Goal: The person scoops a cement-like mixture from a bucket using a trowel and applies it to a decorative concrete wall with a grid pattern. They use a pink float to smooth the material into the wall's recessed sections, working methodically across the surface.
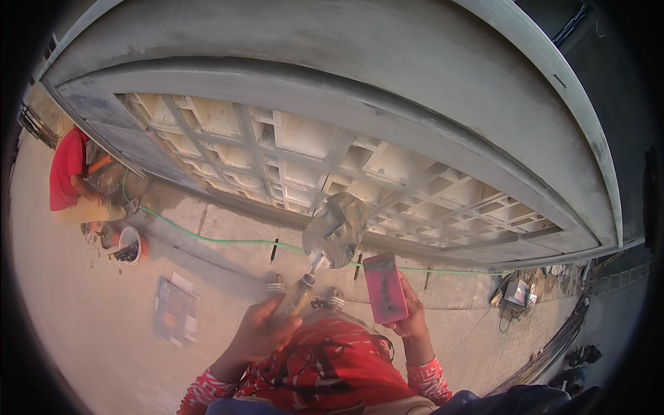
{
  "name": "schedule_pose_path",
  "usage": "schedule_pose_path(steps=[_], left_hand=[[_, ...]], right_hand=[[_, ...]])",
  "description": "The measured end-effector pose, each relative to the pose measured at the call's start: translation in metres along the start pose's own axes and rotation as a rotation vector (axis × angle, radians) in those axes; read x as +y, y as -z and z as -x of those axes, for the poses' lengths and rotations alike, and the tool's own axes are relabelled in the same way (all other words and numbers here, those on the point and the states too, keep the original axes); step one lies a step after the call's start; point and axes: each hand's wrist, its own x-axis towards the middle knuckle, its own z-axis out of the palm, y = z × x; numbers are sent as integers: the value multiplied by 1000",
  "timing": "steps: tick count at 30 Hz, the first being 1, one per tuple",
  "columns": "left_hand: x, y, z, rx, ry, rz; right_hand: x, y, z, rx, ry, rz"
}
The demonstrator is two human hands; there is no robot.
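Head view: left hand grips trowel; right hand holds float.

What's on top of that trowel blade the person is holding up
A grey mound of wet mortar lies on the trowel, held by the left hand. It covers most of the blade, so the metal beneath and the wall blocks directly behind it cannot be seen.

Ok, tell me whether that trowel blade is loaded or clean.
Loaded: the trowel blade, held up by the left hand, carries a lump of grey mortar over most of its face.
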Motion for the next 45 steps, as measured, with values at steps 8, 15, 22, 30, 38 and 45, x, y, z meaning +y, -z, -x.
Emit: schedule_pose_path(steps=[8,15,22,30,38,45], left_hand=[[-3,-5,-14,-35,10,-76],[4,-7,-15,-64,21,-123],[6,-10,-12,-70,47,-135],[7,-12,-7,-54,-1,-151],[-1,-14,-8,-60,-32,-223],[-3,-14,-5,-48,-34,-211]], right_hand=[[15,-23,15,39,-227,-746],[16,-30,10,120,-150,-758],[5,-37,15,126,-23,-434],[-26,-54,14,220,296,786],[-49,-87,12,279,348,1454],[-49,-105,5,304,444,1622]])
